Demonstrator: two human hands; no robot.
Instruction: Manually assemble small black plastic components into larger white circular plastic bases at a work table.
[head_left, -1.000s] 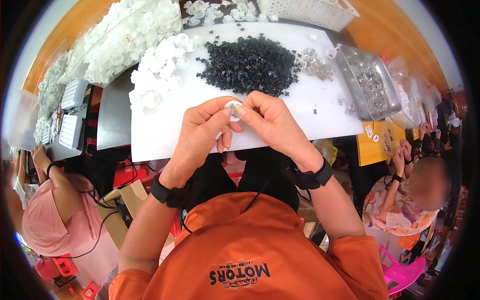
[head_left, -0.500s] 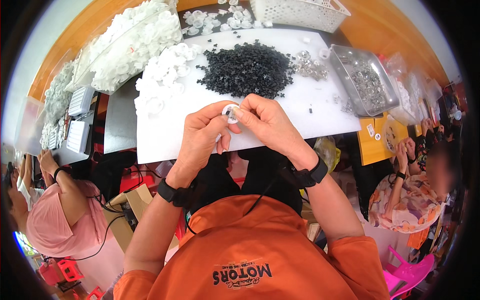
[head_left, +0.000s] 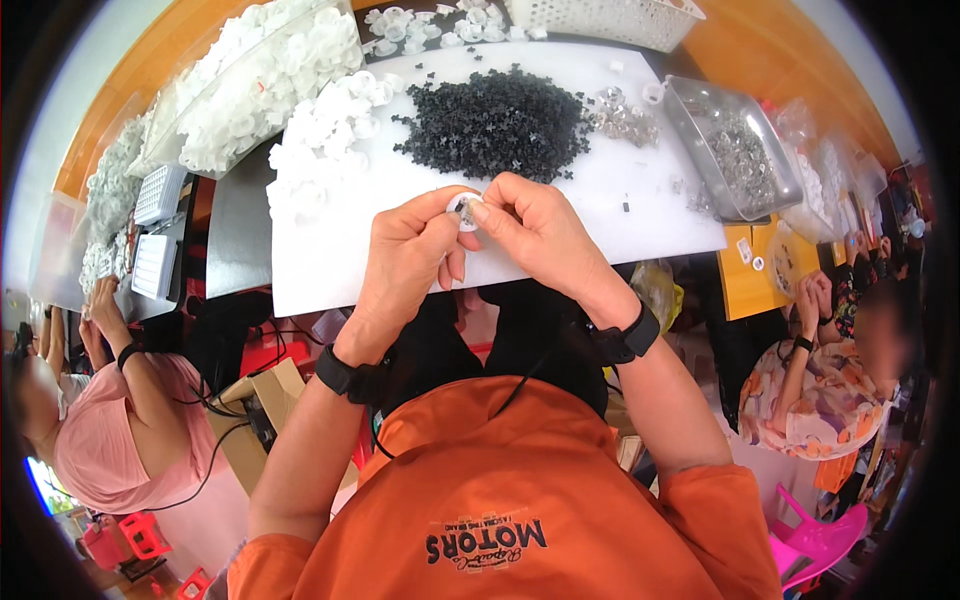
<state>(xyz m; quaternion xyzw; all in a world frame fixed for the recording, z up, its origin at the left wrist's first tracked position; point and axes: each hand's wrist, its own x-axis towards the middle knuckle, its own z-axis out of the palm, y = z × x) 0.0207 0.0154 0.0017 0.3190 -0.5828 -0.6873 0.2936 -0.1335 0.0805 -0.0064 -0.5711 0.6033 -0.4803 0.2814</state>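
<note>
In the head view, I see the left hand (head_left: 403, 252) and the right hand (head_left: 545, 238) pinching a small, round, white, plastic-looking piece (head_left: 465, 213) above the flat white board (head_left: 640, 235), nearer than the heap of tiny black cross-shaped bits (head_left: 495, 125). It looks light, hard and maybe slippery, so its edge seems best to hold.

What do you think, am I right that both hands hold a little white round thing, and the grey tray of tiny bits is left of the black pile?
Not quite: the head view shows the grey tray to the right of the black pile. The left hand and right hand do both hold the little white round thing.
</note>
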